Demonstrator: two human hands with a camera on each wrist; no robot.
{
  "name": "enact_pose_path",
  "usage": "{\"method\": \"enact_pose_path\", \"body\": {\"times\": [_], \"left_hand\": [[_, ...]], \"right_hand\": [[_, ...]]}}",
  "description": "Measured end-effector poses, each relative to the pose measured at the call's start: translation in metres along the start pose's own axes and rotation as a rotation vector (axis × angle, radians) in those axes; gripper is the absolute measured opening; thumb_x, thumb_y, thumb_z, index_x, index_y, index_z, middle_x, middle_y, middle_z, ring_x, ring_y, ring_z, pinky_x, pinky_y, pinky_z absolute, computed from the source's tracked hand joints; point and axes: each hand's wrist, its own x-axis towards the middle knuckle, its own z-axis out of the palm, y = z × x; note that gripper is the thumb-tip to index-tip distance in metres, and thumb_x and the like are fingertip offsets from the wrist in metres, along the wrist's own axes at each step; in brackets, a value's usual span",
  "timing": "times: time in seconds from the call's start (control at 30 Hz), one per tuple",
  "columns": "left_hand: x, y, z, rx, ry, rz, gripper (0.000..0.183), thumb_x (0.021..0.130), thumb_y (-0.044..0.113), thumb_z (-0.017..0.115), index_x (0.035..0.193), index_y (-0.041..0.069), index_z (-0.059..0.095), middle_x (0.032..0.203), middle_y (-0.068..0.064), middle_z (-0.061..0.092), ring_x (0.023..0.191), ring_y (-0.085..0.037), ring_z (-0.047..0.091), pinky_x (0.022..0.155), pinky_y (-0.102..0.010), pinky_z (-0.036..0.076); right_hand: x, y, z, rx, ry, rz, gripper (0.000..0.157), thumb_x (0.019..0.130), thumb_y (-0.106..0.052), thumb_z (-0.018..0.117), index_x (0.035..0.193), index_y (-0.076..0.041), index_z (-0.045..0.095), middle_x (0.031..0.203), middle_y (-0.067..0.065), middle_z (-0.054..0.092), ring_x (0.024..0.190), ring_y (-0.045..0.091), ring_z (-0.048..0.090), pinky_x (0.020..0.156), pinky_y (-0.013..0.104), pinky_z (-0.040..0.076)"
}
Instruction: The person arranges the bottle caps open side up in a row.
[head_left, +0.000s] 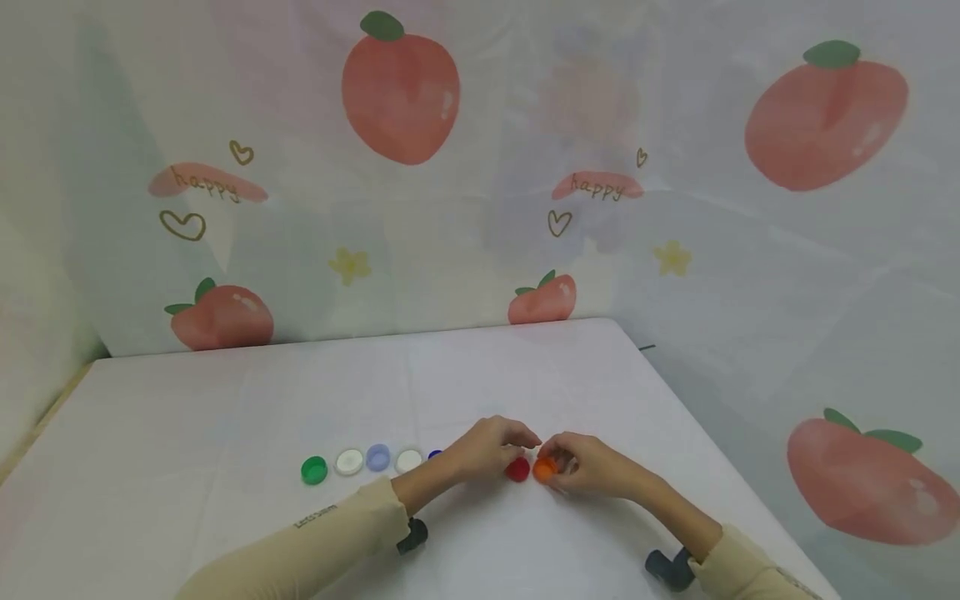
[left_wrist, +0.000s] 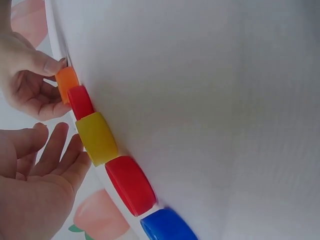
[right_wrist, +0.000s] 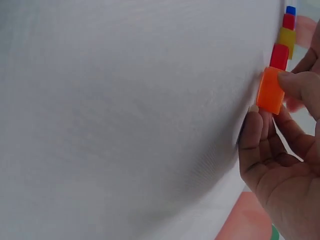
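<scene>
Thumb and fingers of my right hand (head_left: 588,467) pinch an orange bottle cap (right_wrist: 271,91) at the right end of a row of caps on the table. Just left of it sits a red cap (head_left: 517,469), and beside that a yellow cap (left_wrist: 97,139). My left hand (head_left: 491,446) is over this part of the row, its loosely bent fingers right at the yellow cap in the left wrist view. Another red cap (left_wrist: 131,186) and a blue cap (left_wrist: 169,226) follow along the row. From the head view, the left hand and forearm hide the yellow cap and this second red one.
Farther left in the row lie a white cap (head_left: 408,461), a light blue cap (head_left: 378,457), another white cap (head_left: 349,462) and a green cap (head_left: 314,470). A white cloth covers the table (head_left: 187,417). Behind hangs a peach-printed curtain (head_left: 465,208).
</scene>
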Motion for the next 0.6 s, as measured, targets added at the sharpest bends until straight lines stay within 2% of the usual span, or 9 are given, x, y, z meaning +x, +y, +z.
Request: {"method": "enact_pose_path", "body": {"times": [0.13,0.3,0.37,0.5,0.6], "left_hand": [[0.000,0.000,-0.004,-0.002,0.040,0.002,0.023,0.093,0.006,0.056,0.112,0.012,0.068,0.106,0.006,0.066,0.105,-0.012,0.058,0.092,-0.032,0.045],[-0.007,-0.003,-0.020,0.033,0.113,-0.011,0.023,0.094,0.012,0.056,0.114,0.013,0.067,0.112,0.005,0.065,0.110,-0.014,0.056,0.093,-0.034,0.045],[-0.011,-0.002,-0.027,0.056,0.153,-0.023,0.024,0.095,0.018,0.056,0.117,0.014,0.066,0.116,0.003,0.063,0.112,-0.016,0.055,0.093,-0.036,0.045],[-0.027,-0.003,-0.046,0.069,0.268,-0.063,0.032,0.098,0.032,0.051,0.123,0.015,0.062,0.125,0.000,0.059,0.120,-0.021,0.050,0.097,-0.042,0.041],[-0.043,-0.006,-0.063,0.050,0.360,-0.090,0.041,0.098,0.039,0.046,0.128,0.013,0.058,0.129,-0.004,0.056,0.125,-0.024,0.046,0.100,-0.043,0.038]], "right_hand": [[0.001,0.001,-0.001,-0.018,-0.009,0.002,0.030,0.082,-0.015,0.073,0.107,-0.004,0.060,0.094,-0.001,0.059,0.082,0.018,0.054,0.071,0.024,0.050],[0.011,0.005,-0.002,-0.024,-0.044,0.019,0.035,0.086,-0.022,0.070,0.115,-0.006,0.059,0.097,-0.002,0.058,0.085,0.017,0.055,0.073,0.026,0.050],[0.009,0.007,-0.003,-0.036,-0.034,0.047,0.035,0.089,-0.026,0.066,0.117,-0.007,0.059,0.097,-0.003,0.058,0.086,0.017,0.055,0.075,0.027,0.050],[0.004,0.007,-0.008,-0.106,0.078,0.105,0.029,0.095,-0.025,0.057,0.118,-0.008,0.059,0.104,-0.002,0.059,0.092,0.016,0.055,0.081,0.033,0.050],[-0.004,0.008,-0.017,-0.181,0.194,0.116,0.030,0.097,-0.023,0.053,0.121,-0.006,0.059,0.114,0.005,0.058,0.103,0.024,0.054,0.088,0.042,0.048]]}}
